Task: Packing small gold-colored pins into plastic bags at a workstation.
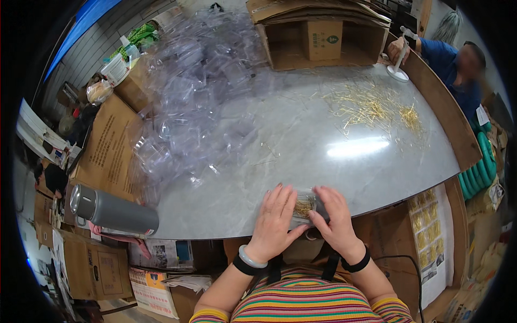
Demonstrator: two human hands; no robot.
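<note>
Both my hands press on a small clear plastic case (304, 207) holding thin gold pins, at the near edge of the grey marble table (301, 145). My left hand (274, 218) lies flat over the case's left side, fingers spread forward. My right hand (335, 215) covers its right side, thumb at the case's near edge. A scatter of loose gold pins (374, 107) lies far right on the table. A big heap of empty clear plastic cases (199, 97) covers the table's left and far part.
A grey thermos flask (113, 210) lies on its side at the table's near left corner. An open cardboard box (320, 40) stands at the far edge. Another person in blue (449, 62) sits far right by a small white stand (398, 67). Cardboard boxes (107, 145) crowd the left.
</note>
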